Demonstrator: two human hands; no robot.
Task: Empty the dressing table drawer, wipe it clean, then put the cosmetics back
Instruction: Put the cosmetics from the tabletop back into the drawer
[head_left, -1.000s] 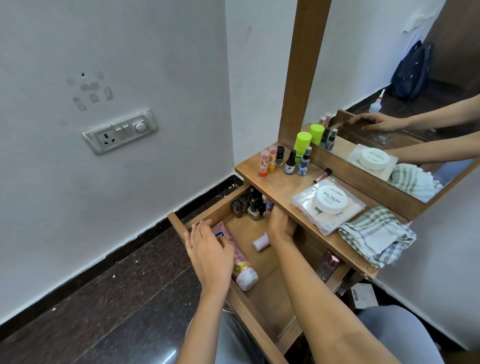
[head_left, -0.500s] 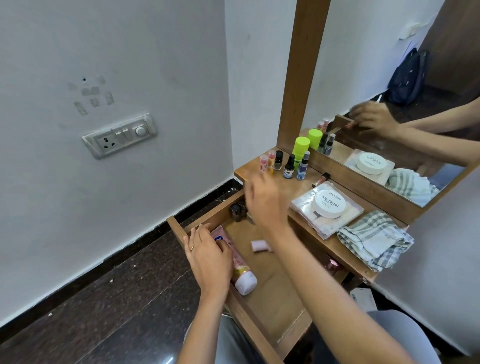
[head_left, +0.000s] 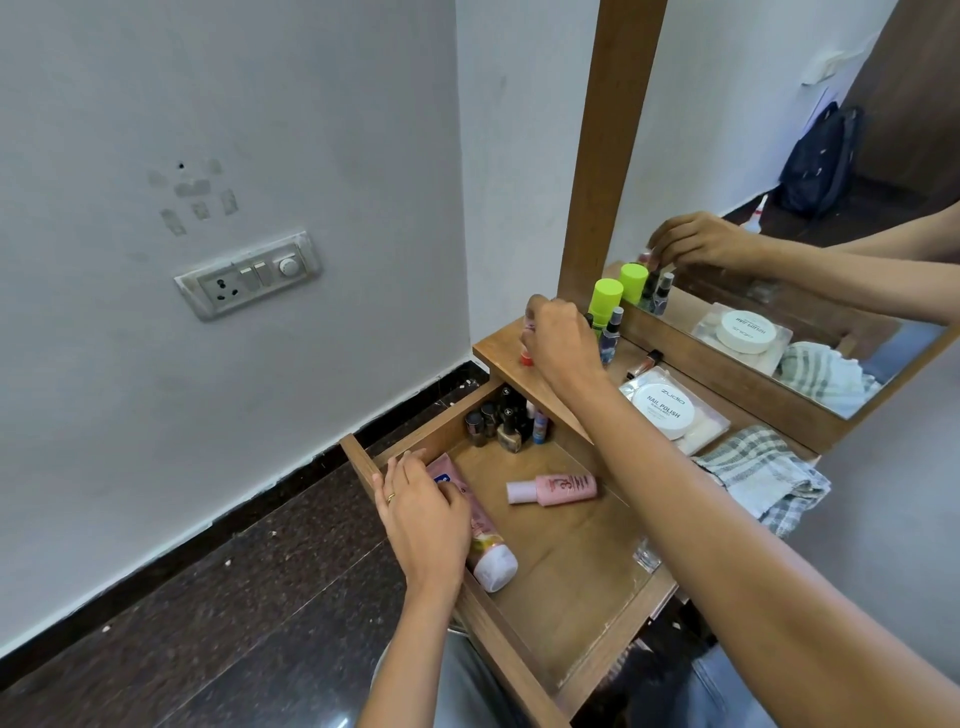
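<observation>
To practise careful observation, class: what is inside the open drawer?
Small polish bottles stand in the back corner, a pink bottle lies on its side, and a pink tube lies partly under the left hand. The right forearm hides part of the drawer.
</observation>
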